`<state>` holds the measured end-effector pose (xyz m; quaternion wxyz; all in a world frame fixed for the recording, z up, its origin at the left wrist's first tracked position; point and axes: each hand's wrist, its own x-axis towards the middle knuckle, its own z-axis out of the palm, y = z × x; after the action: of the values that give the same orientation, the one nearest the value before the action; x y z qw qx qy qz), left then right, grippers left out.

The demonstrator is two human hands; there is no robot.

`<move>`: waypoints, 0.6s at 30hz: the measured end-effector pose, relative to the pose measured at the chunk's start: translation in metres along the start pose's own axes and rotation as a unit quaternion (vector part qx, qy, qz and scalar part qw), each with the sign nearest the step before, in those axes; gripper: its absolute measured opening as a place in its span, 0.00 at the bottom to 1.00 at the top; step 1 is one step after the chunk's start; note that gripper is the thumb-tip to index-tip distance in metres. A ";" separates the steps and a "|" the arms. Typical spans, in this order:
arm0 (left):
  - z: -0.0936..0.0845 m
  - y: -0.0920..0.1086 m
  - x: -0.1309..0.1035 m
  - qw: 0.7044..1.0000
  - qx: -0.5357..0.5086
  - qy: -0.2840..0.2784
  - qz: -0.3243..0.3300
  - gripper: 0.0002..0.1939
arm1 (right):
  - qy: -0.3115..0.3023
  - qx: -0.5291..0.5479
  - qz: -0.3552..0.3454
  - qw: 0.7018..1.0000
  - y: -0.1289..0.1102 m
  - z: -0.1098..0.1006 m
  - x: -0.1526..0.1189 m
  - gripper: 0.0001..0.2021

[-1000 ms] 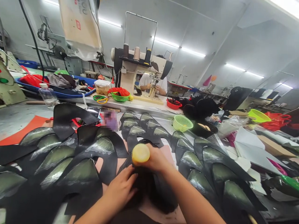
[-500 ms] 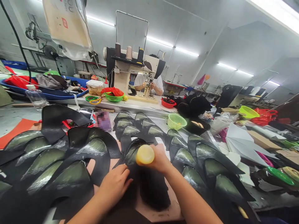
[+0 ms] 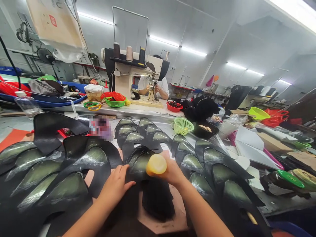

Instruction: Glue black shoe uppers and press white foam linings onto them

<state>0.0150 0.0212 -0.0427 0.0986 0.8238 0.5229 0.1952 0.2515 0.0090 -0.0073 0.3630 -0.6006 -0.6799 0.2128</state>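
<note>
My right hand (image 3: pixel 170 168) is wrapped round a yellow bottle (image 3: pixel 157 164), its round base toward me, over a black piece (image 3: pixel 139 164) with a shiny olive-green patch. My left hand (image 3: pixel 117 182) rests at the left edge of that piece, thumb spread from the fingers, holding nothing. Below the bottle a fuzzy black pad (image 3: pixel 158 200) lies on a pinkish sheet (image 3: pixel 176 215). Similar black pieces with glossy green patches overlap at the left (image 3: pixel 74 187) and right (image 3: pixel 222 171). The bottle's tip is hidden.
A sewing machine (image 3: pixel 123 75) stands behind, with a person (image 3: pixel 161 86) in white working at it. A green basket (image 3: pixel 183 126), a red bowl (image 3: pixel 174 106) and a clear bottle (image 3: pixel 28 104) stand beyond the pieces. White papers (image 3: pixel 250 141) lie at right.
The view has shifted slightly, moving most things left. My right hand has moved the bottle a little to the right relative to the black piece. My left thumb has spread from the fingers.
</note>
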 end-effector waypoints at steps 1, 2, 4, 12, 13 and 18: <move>-0.001 0.001 0.001 1.000 -0.010 -0.016 -0.020 0.22 | 0.006 0.000 0.002 1.000 0.001 -0.002 -0.001 0.25; -0.003 0.002 0.003 0.998 -0.018 -0.037 -0.042 0.22 | 0.020 -0.002 0.006 1.000 0.002 -0.004 -0.002 0.24; -0.008 0.006 0.006 0.993 -0.029 -0.077 -0.083 0.22 | 0.029 -0.004 0.007 1.000 0.005 -0.008 -0.005 0.23; -0.018 0.021 0.003 0.980 -0.097 -0.109 -0.138 0.19 | 0.025 0.010 0.003 1.000 0.026 -0.017 -0.021 0.19; -0.019 0.022 0.001 0.980 -0.099 -0.105 -0.134 0.16 | 0.030 0.023 0.010 0.999 0.030 -0.018 -0.025 0.19; -0.043 0.004 0.002 0.946 -0.305 -0.043 -0.103 0.09 | 0.208 0.112 0.204 0.950 0.052 -0.033 -0.052 0.27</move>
<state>0.0009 0.0193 -0.0018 0.3876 0.7033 0.5158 0.2984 0.3117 -0.0362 -0.0362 0.5098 -0.7131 -0.4242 0.2273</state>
